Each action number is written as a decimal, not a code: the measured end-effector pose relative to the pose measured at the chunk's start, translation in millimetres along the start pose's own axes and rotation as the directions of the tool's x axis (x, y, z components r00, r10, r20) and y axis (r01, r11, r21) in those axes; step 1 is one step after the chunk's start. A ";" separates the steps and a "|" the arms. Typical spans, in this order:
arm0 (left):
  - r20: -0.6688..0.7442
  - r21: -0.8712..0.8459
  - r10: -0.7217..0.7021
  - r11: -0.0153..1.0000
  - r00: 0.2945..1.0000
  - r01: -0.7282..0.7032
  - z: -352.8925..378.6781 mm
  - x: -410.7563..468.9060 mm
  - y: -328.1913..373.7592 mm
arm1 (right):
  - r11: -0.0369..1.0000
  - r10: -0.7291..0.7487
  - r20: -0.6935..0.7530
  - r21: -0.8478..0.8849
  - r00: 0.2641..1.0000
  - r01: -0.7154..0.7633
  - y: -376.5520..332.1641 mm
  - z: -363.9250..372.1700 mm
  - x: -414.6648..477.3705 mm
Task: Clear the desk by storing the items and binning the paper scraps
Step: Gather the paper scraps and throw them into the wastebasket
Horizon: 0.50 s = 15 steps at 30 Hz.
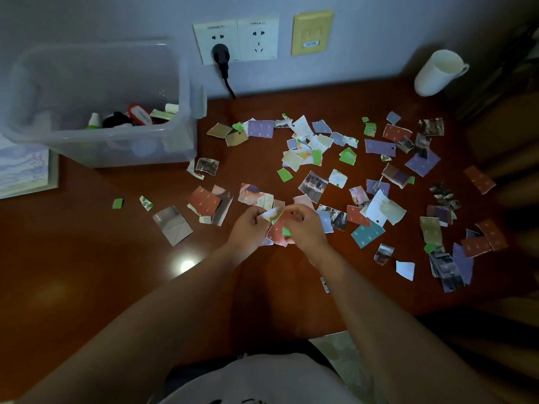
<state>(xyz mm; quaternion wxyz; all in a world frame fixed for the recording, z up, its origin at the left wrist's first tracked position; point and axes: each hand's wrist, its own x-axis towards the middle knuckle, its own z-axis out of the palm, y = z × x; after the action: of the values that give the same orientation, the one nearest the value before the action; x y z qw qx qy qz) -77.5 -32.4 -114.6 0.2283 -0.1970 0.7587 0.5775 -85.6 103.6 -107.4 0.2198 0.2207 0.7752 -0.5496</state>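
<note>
Torn paper scraps (376,147) in many colours lie scattered over the brown desk (87,272), mostly in the middle and right. My left hand (249,225) and my right hand (304,228) meet at the desk's centre, both pinching a small bundle of scraps (277,225) between them. A clear plastic storage box (96,97) stands at the back left and holds several small items, among them a black object, a red-and-white one and small bottles.
A white mug (437,72) stands at the back right by the wall. A black plug and cable (223,62) hang from a wall socket. A paper pad (23,167) lies at the left edge. Dark wooden furniture borders the right side.
</note>
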 end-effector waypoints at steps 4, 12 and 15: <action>-0.082 -0.108 -0.164 0.982 0.983 0.155 -11.9 -0.9 6.8 | 0.980 0.095 -0.003 0.173 0.995 -0.093 -14.6 5.9 -1.8; 0.088 -0.688 -0.520 0.585 0.850 0.429 -39.2 -2.1 16.7 | 0.636 0.421 0.259 0.599 0.869 -0.487 -32.9 21.8 0.4; 0.104 -0.628 -0.479 0.648 0.871 0.432 -44.4 4.0 12.0 | 0.660 0.423 0.273 0.561 0.864 -0.500 -38.0 21.8 0.2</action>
<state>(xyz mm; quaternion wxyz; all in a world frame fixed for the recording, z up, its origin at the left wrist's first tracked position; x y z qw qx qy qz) -92.8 -72.4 -97.3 0.2589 -0.4664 0.4525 0.7146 -105.8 71.5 -85.3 0.3135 0.4362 0.4572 -0.7088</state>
